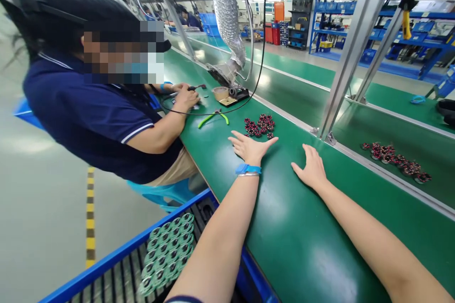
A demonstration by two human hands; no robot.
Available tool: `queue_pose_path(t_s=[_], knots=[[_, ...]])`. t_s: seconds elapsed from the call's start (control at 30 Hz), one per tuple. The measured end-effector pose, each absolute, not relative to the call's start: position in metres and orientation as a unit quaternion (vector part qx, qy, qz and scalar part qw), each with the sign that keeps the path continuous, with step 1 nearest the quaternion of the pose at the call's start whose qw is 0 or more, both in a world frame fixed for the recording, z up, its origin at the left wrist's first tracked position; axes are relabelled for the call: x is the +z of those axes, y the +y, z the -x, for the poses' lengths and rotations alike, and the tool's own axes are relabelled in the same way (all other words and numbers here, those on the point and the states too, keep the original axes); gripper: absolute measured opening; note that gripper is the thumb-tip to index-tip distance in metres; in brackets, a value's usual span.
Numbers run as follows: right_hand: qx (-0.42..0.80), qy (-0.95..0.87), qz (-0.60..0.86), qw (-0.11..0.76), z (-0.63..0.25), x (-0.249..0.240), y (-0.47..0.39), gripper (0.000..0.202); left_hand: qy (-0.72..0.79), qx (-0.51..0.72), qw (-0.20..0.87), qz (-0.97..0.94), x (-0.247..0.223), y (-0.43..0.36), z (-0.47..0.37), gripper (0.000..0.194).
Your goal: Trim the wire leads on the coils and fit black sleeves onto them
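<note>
My left hand [251, 148], a blue strap around its wrist, is spread over the green bench [284, 227] with nothing in it. Just beyond its fingers lies a cluster of small dark-red and black wound parts, like motor stators [261, 125]. To the right, my right hand [311, 166] hovers over or rests on the bench, thumb apart from the fingers, and holds nothing. Whether either hand touches the surface I cannot tell. Green-handled pliers [213, 117] lie beyond my left hand, nearer the co-worker.
A co-worker [81, 80] sits at the left, working at the bench. Below my left arm, a blue crate [124, 255] holds rows of green ring-shaped parts [167, 251]. More red parts [398, 160] lie behind the metal rail. A metal post [355, 52] and foil duct [227, 9] stand beyond.
</note>
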State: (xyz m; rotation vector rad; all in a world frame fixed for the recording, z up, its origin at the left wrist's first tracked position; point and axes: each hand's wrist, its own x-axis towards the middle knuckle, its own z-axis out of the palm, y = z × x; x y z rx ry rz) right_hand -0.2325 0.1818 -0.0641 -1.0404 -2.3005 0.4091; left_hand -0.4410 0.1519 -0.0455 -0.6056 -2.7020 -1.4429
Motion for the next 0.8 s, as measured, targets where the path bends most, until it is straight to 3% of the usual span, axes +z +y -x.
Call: queue_pose_path(t_s=[0.13,0.37,0.47,0.53,0.73,0.8], knots=[[0.131,-0.870,0.388,0.274,0.195,-0.061,0.139,0.057,-0.916,-0.336,0.045,0.213,-0.040,0.180,0.460,0.156],[0.089,-0.868,0.413,0.261,0.152,-0.062,0.087,0.055,-0.893,-0.346,0.106,0.268,-0.024,0.195,0.471,0.141],[0.085,-0.882,0.396,0.240,0.143,-0.060,0.074,0.054,-0.751,-0.309,0.134,0.568,-0.030,0.207,0.434,0.112],[0.084,-0.889,0.386,0.230,0.142,-0.059,0.071,0.052,-0.698,-0.261,0.104,0.658,-0.039,0.226,0.408,0.088],[0.082,-0.885,0.388,0.245,0.146,-0.059,0.074,0.049,-0.754,-0.209,0.093,0.615,-0.048,0.288,0.416,0.039],[0.084,-0.883,0.390,0.247,0.148,-0.058,0.073,0.047,-0.775,-0.201,0.093,0.591,-0.043,0.296,0.440,0.035]])
